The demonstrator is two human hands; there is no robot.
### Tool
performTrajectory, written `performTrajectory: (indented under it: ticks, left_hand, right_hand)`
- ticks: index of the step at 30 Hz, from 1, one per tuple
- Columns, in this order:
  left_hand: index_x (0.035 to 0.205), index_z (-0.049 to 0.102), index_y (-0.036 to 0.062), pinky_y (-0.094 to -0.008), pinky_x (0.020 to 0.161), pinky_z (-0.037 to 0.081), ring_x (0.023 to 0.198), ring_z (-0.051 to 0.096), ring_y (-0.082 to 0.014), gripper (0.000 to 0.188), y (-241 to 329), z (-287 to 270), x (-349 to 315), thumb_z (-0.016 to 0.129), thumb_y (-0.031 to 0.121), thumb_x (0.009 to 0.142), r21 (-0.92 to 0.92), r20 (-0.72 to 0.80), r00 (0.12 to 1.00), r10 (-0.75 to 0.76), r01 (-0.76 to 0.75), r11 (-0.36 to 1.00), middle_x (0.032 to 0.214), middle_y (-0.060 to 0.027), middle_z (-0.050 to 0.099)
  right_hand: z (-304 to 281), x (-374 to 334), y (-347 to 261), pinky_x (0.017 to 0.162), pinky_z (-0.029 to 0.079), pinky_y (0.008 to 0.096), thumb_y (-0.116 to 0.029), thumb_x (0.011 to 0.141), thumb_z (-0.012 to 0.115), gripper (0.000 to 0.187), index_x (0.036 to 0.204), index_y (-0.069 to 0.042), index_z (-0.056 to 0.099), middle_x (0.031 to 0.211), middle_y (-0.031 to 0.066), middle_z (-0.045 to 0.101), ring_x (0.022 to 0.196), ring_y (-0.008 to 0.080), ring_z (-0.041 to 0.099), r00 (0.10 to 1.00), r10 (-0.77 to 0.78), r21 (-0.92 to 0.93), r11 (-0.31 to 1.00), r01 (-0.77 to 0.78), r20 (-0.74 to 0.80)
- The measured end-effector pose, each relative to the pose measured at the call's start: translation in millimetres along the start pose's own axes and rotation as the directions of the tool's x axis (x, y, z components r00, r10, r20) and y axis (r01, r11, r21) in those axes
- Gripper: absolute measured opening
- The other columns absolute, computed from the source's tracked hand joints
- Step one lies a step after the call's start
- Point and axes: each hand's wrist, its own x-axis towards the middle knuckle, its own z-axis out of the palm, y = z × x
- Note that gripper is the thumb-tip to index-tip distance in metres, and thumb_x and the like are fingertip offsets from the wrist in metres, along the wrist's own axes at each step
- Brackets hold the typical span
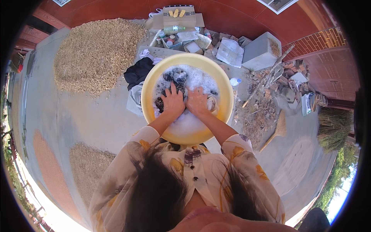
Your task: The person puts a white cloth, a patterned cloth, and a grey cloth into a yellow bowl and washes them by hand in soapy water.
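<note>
A round yellow basin [225, 112] holds soapy water and wet laundry in front of me. My left hand [173, 102] lies with its fingers spread over a dark patterned cloth [179, 79], pressing on it. Close beside it, my right hand [197, 101] is closed, its fingers bent down into the suds and onto the edge of that cloth; the fingertips are partly hidden. White foam [203, 77] covers much of the water. A beige piece of cloth [211, 103] shows in the water to the right of my right hand.
Dark clothing [138, 72] lies left of the basin. A capped bottle [235, 81] is at its right. Behind stand a cardboard box [179, 19] and a white foam box [262, 52]. A large pile of peanut-like pods [96, 56] spreads at far left; a broom [279, 125] lies right.
</note>
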Motion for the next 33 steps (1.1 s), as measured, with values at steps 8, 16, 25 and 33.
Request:
performTrajectory:
  ticks: [8, 16, 25, 33]
  left_hand:
    - [0.108, 0.061, -0.0012, -0.0484, 0.094, 0.047, 0.108, 0.059, -0.0403, 0.027, -29, 50, 79, 0.054, 0.013, 0.086, -0.265, 0.181, 0.981, 0.072, -0.022, 0.964, 0.113, -0.0252, 0.06]
    - [0.126, 0.054, -0.0051, -0.0432, 0.104, 0.038, 0.118, 0.053, -0.0428, 0.049, -45, 52, 105, 0.053, 0.031, 0.093, -0.695, -0.107, 0.993, -0.058, -0.033, 0.718, 0.121, -0.03, 0.059]
    - [0.097, 0.067, -0.0036, -0.0296, 0.078, 0.046, 0.08, 0.057, -0.0125, 0.04, -69, -65, 21, 0.055, 0.035, 0.098, -0.996, -0.093, 0.964, -0.251, -0.085, 0.04, 0.082, -0.0096, 0.065]
    - [0.119, 0.048, 0.0088, -0.0472, 0.088, 0.047, 0.114, 0.052, -0.036, 0.048, -68, -74, -47, 0.067, 0.023, 0.077, -0.476, -0.187, 0.981, 0.048, -0.134, 0.869, 0.134, -0.019, 0.045]
  right_hand:
    - [78, 48, 48, 0.092, 0.048, 0.0518, -0.024, 0.086, 0.06, 0.033, 0.11, -0.003, 0.064, 0.118, 0.0265, 0.059, 0.113, 0.0439, 0.055, 0.972, -0.156, 0.534, 0.844, 0.04, 0.174]
    - [31, 65, 34, 0.082, 0.048, 0.0411, -0.026, 0.086, 0.063, 0.028, 0.092, 0.0, 0.07, 0.09, 0.017, 0.07, 0.089, 0.028, 0.065, 0.972, 0.226, 0.57, 0.808, -0.149, -0.067]
    - [-54, -31, 54, 0.061, 0.038, 0.0262, -0.017, 0.088, 0.069, 0.032, 0.065, -0.001, 0.054, 0.061, 0.0014, 0.049, 0.063, 0.0121, 0.047, 0.927, 0.217, 0.908, 0.36, 0.214, -0.305]
    - [-66, -80, 50, 0.088, 0.047, 0.0423, -0.024, 0.077, 0.075, 0.048, 0.119, -0.013, 0.053, 0.115, 0.0125, 0.057, 0.105, 0.0309, 0.055, 0.966, 0.02, 0.52, 0.846, 0.122, -0.259]
